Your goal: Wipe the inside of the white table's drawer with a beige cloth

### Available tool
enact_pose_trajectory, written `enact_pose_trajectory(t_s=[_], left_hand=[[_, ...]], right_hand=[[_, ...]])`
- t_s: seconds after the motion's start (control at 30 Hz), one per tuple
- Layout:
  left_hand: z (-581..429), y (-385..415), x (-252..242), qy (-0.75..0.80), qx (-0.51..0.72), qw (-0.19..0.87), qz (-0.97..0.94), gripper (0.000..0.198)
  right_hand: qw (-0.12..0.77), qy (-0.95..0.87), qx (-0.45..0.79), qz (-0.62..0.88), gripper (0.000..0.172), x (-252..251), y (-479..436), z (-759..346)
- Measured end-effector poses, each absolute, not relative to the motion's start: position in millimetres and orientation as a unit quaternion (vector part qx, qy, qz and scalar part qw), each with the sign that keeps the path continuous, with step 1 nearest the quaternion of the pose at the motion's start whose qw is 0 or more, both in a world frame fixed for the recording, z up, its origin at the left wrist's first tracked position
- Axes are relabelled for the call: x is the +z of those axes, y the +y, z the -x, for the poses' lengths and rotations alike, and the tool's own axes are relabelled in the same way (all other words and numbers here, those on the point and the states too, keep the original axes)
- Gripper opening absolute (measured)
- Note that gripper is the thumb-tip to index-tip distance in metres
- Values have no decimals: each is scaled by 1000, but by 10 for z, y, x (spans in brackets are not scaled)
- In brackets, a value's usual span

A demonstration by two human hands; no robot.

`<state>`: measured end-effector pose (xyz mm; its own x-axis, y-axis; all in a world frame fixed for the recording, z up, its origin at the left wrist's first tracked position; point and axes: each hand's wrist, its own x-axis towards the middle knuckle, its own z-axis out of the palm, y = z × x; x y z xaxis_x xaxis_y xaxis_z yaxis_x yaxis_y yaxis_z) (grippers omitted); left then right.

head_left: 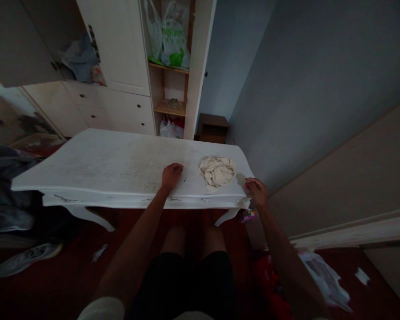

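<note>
My left hand rests on the white table near its front edge, left of the cloth. Its fingers are curled in, and I see nothing in them. A cream-coloured cloth lies bunched in a loose round heap on the right part of the table, touched by neither hand. My right hand is at the table's right front corner, its fingers slightly bent and apart, with no object visible in it. Grey-brown smudges mark the tabletop, and a tiny dark speck lies just right of my left hand.
Behind the table stands a cream wardrobe with an open door and bagged items on its shelves. A grey wall is close on the right. Dark clothes are piled at left. A shoe and a plastic bag lie on the red floor.
</note>
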<state>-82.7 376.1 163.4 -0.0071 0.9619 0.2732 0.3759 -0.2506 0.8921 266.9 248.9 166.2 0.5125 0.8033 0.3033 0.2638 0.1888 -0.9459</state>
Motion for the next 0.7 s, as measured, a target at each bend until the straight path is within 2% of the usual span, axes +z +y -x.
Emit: enact_pose_trajectory(t_s=[0.13, 0.23, 0.37, 0.47, 0.7], left_hand=[[851, 3763, 1626, 500, 519, 339, -605, 16], [852, 3770, 1608, 494, 525, 340, -604, 17], [852, 3784, 1589, 496, 523, 343, -602, 18], [854, 3783, 1590, 496, 527, 347, -596, 18], [851, 3769, 1620, 484, 555, 363, -572, 16]], right_hand=[[702, -391, 259, 536, 23, 1526, 2169, -2340], [715, -345, 404, 454, 21, 1307, 1888, -1978], [586, -267, 601, 474, 20, 1023, 1697, -1599], [496, -221, 693, 474, 23, 933, 1753, -1484], [413, -141, 807, 399, 39, 918, 2207, -1469]])
